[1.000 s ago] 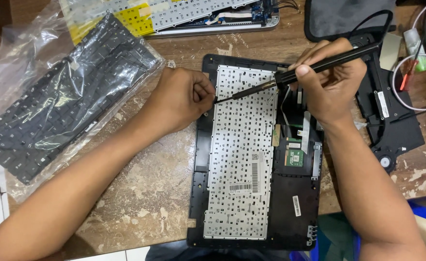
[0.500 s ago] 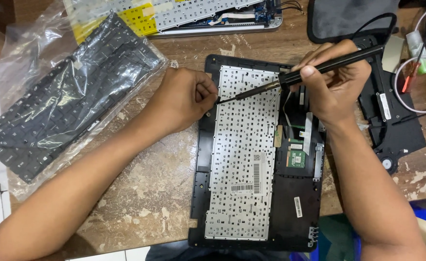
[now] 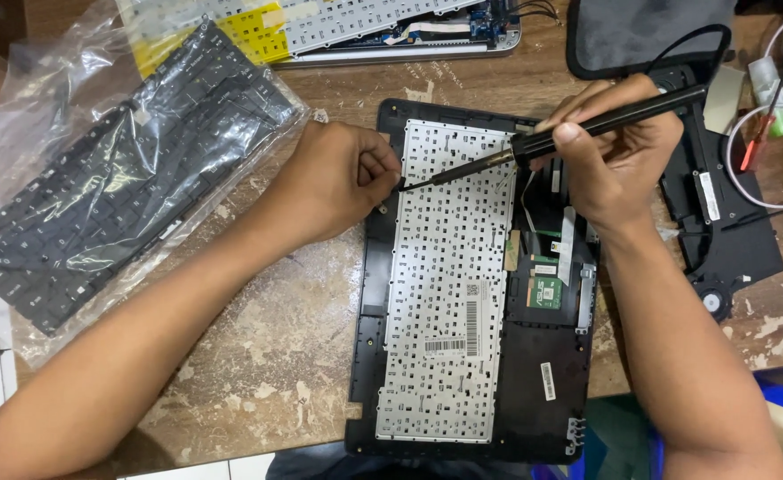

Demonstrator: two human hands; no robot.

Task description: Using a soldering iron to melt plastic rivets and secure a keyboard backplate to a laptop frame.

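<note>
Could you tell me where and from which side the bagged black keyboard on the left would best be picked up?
Probably by its long edges near the middle, coming from above. The black keyboard lies flat and diagonal on the wooden table, inside a loose clear plastic bag, so pinching the bag alone would likely slip. Its right end is nearest the left hand, and the right hand holds the soldering iron.

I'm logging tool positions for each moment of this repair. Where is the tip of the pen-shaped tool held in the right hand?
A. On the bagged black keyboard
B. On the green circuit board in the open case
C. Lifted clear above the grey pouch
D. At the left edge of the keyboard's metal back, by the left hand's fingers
D: the right hand angles the pen-shaped tool so its tip meets the keyboard's metal back at its left edge, beside the left hand.
</note>
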